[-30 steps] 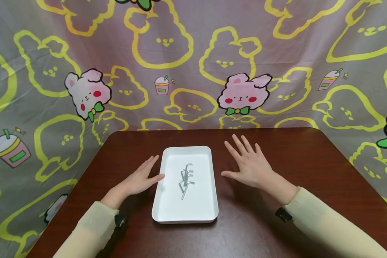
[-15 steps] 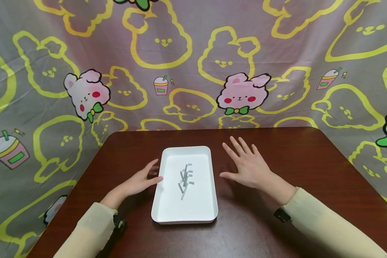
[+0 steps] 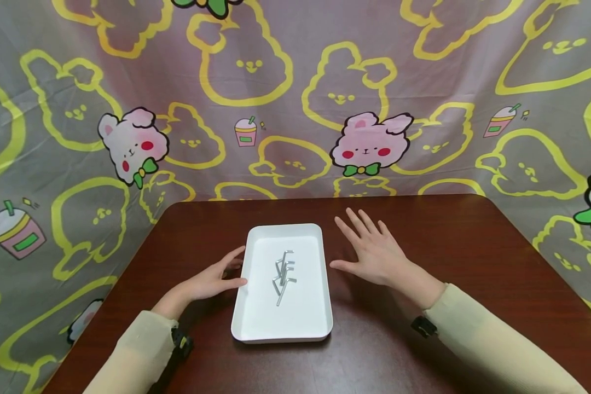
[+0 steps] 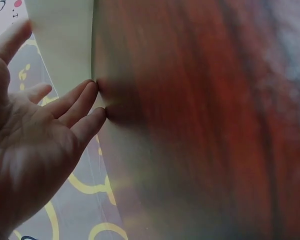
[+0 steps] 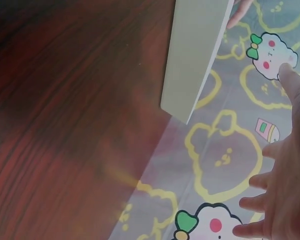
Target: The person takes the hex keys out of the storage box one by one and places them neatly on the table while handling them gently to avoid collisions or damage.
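Slid left hand nearward along left edge of white tray, with thumb parted from bent fingers; brought spread-fingered right hand nearer right edge, leaving hex keys untouched.

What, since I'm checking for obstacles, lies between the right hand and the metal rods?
In the head view: a strip of table, then the white tray, its right wall and bare floor.

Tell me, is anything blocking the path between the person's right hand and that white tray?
Nothing visible is. The right hand is beside the white tray, apart from it, with only open space above the table between. To the hex keys inside, the tray's low right wall lies between.
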Motion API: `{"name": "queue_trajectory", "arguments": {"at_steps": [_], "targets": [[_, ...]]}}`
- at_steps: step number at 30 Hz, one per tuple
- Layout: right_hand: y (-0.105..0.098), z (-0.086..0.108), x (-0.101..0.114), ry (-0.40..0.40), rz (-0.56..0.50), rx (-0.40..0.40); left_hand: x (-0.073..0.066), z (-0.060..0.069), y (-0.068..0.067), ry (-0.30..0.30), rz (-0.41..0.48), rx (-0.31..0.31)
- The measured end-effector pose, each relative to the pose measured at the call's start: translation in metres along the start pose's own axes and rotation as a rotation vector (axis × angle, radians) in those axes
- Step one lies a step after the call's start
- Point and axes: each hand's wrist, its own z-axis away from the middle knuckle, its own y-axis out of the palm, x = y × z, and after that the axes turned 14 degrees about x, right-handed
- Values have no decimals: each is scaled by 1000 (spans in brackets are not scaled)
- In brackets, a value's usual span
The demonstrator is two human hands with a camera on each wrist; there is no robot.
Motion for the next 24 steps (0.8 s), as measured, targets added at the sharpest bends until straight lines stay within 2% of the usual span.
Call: {"name": "queue_trajectory", "arguments": {"at_steps": [10,24], "targets": [[-2,-9,4,-26,-50,9,-1,1,-1,15,17,25],[0,-23,10,-97,-192,-13,1,1,0,7,32,29]]}}
